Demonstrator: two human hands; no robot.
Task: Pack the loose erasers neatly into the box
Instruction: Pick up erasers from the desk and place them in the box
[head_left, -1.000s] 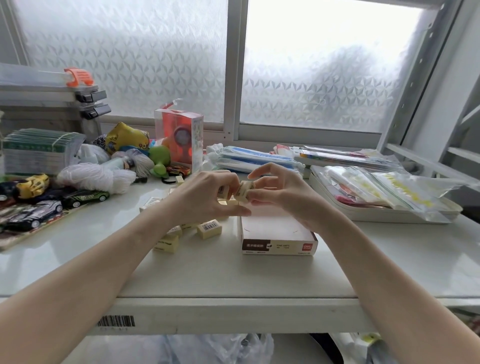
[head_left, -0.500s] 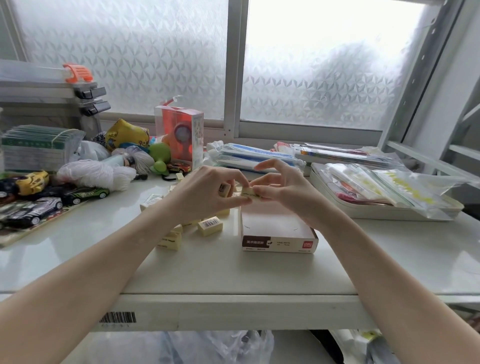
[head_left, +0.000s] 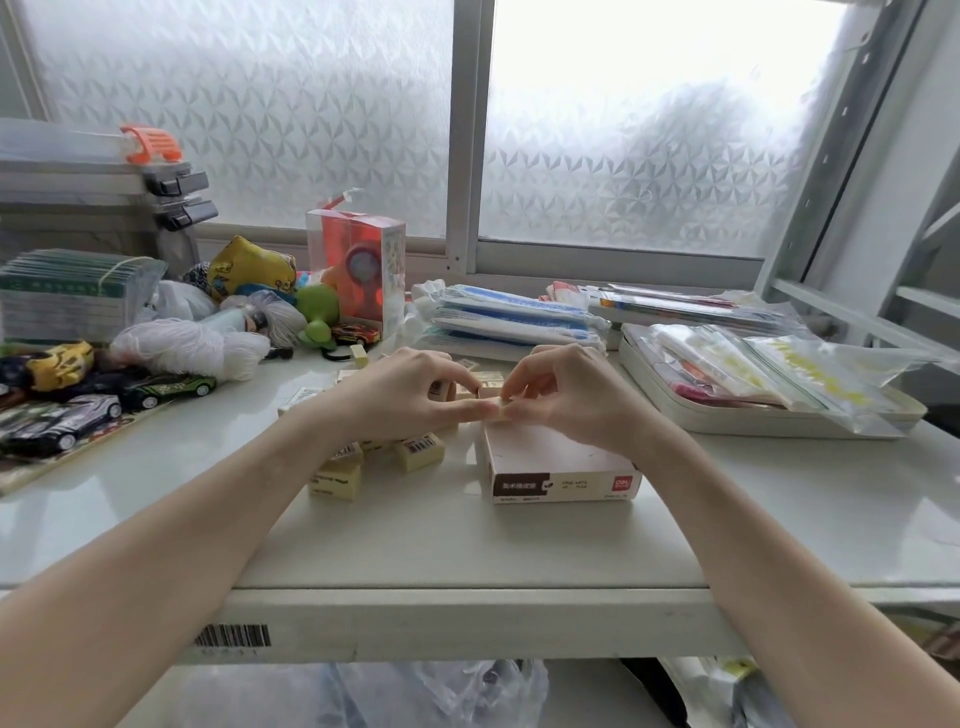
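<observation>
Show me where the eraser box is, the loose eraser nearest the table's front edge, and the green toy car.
eraser box (head_left: 563, 484): head view, on its printed front side.
loose eraser (head_left: 335, 481): head view, on its front face.
green toy car (head_left: 171, 388): head view, on its roof.

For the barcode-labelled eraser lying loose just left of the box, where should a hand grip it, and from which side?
Judging by its pose, pinch the barcode eraser across its two short ends, coming from above. It lies flat on the table, label up, with other loose erasers crowding its left side, while the gap toward the box leaves finger room.
</observation>
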